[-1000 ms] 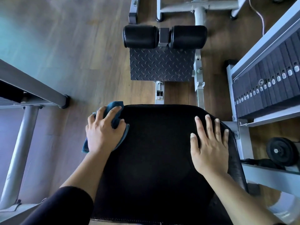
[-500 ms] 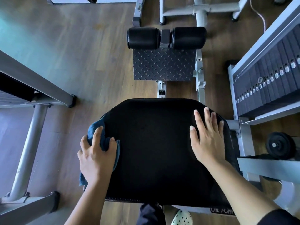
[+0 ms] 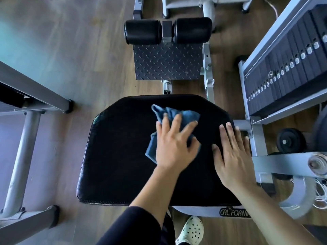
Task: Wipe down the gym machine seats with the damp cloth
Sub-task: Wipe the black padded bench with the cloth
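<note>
Your left hand [image 3: 174, 144] lies on top of the blue cloth [image 3: 178, 113], right of the middle of the black seat [image 3: 120, 147]. Its fingers [image 3: 175, 124] are spread wide and fairly straight, pressing the cloth down on the pad rather than gripping it. The cloth is bunched. A crumpled fold sticks out past your fingertips toward the far edge of the seat, and a corner shows on the left below your little finger. The rest is hidden under your palm.

Your right hand [image 3: 231, 152] rests flat on the bare pad just beside the left one, not touching the cloth. Its fingers [image 3: 224, 133] are straight and close together and hold nothing. The outer ones reach the right edge of the seat, next to the grey frame.

Black letters on the pale frame bar [image 3: 200, 212] under the near edge of the seat read "CAL FORNI". Your right forearm cuts off the end of the word.

The plates of the weight stack [image 3: 286, 73] on the right carry a row of small white stickers, too small to read.

Beyond the seat are two black foot rollers [image 3: 143, 31] above a tread plate [image 3: 168, 62]. A pale green perforated shoe [image 3: 192, 228] stands on the wooden floor [image 3: 70, 50] below the lettering.
</note>
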Available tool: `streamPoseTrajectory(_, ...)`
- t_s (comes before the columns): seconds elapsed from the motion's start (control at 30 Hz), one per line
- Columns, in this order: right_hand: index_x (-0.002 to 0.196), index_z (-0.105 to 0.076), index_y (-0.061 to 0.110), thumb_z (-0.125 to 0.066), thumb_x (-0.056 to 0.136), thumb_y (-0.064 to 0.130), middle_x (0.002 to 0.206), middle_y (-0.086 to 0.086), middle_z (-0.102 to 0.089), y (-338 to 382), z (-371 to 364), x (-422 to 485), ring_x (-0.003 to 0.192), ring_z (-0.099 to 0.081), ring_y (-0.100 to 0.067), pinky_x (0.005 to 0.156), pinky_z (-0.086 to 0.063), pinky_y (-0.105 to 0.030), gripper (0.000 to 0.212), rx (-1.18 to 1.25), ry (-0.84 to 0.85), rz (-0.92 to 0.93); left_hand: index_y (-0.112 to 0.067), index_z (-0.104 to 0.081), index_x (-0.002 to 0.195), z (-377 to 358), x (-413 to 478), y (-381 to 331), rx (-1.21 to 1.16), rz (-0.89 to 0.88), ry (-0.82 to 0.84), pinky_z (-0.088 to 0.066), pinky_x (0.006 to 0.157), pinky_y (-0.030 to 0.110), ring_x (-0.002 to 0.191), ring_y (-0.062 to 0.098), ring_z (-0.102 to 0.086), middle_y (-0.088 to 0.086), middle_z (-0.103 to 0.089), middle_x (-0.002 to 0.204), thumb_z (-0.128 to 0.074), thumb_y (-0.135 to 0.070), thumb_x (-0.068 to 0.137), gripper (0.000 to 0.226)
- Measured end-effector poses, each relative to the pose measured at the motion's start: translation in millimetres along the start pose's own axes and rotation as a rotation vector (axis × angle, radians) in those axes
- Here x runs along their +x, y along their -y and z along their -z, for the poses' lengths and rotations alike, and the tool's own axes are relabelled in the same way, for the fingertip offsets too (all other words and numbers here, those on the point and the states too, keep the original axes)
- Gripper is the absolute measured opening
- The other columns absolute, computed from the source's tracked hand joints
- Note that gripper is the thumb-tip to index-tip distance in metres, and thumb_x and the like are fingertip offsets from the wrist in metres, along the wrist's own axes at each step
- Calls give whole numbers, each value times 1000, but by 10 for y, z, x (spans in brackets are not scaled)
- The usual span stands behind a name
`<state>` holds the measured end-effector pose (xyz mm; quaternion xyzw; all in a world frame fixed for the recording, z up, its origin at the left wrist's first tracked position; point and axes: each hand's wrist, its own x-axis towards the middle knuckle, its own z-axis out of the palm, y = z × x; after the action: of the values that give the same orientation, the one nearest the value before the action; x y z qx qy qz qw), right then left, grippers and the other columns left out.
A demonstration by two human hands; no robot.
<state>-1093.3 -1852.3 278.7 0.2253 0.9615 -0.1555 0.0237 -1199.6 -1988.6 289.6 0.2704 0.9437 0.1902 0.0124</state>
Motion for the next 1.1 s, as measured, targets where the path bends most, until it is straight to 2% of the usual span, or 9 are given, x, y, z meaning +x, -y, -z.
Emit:
streamPoseTrajectory(0.1,151,-17,16,-14,96,47,159,-3,-11,-13,14,-7,146,-2,-20,119,-6,-45,64,-8,11,6,-30,-63,121,98,-289,37,-45,-101,35,-27,109,54,130,40,-37,10,-53,134,-56,-32,83,39)
streamPoseTrajectory(0.2,152,-13,18,-10,94,48,159,0,-6,-8,16,5,146,3,-17,119,-1,-40,65,-18,25,0,-28,-66,119,311,-545,400,-30,-80,-29,-33,105,50,121,41,-44,13,-56,128,-57,-28,82,38)
streamPoseTrajectory(0.3,152,-13,18,-9,94,48,159,-1,-6,9,3,8,146,3,-18,119,0,-40,65,-27,18,-3,-24,-68,117,484,-588,939,23,87,-134,-39,99,51,111,43,-48,16,-57,122,-53,-30,81,39)
streamPoseTrajectory(0.47,151,-16,16,-10,95,46,159,-4,-9,33,-10,4,146,1,-20,118,2,-39,65,-35,-11,-3,-31,-63,121,384,-193,1048,82,473,-192,-29,109,53,125,42,-37,11,-51,134,-50,-35,79,44)
streamPoseTrajectory(0.53,151,-16,15,-10,94,46,159,-4,-10,30,-5,1,146,0,-21,118,2,-39,65,-33,-15,2,-30,-64,120,286,-77,835,86,420,-175,-28,108,52,126,43,-37,12,-52,133,-52,-33,79,43)
streamPoseTrajectory(0.7,151,-16,16,-9,93,47,159,-3,-10,-14,5,-20,146,1,-21,119,2,-42,66,-13,-11,18,-28,-65,120,209,-460,277,11,24,-75,-34,103,53,120,42,-44,13,-55,128,-54,-31,82,39)
streamPoseTrajectory(0.83,152,-14,17,-8,93,47,159,-2,-8,-38,18,-78,146,3,-19,119,3,-42,66,-16,4,12,-29,-62,125,421,-978,548,8,-59,7,-32,107,54,128,40,-42,13,-52,133,-55,-32,86,40)
streamPoseTrajectory(0.93,152,-13,18,-7,93,47,159,-1,-7,-54,26,-119,146,4,-18,119,2,-43,66,-26,13,7,-27,-62,125,625,-1175,997,26,42,-36,-35,103,56,124,41,-44,15,-53,132,-52,-33,85,42)
streamPoseTrajectory(1.1,152,-15,17,-8,93,47,159,-2,-9,-58,33,-171,145,4,-17,119,1,-45,66,-44,1,11,-30,-59,126,646,-867,1232,86,373,-135,-36,104,56,126,40,-40,11,-51,135,-45,-41,80,50)
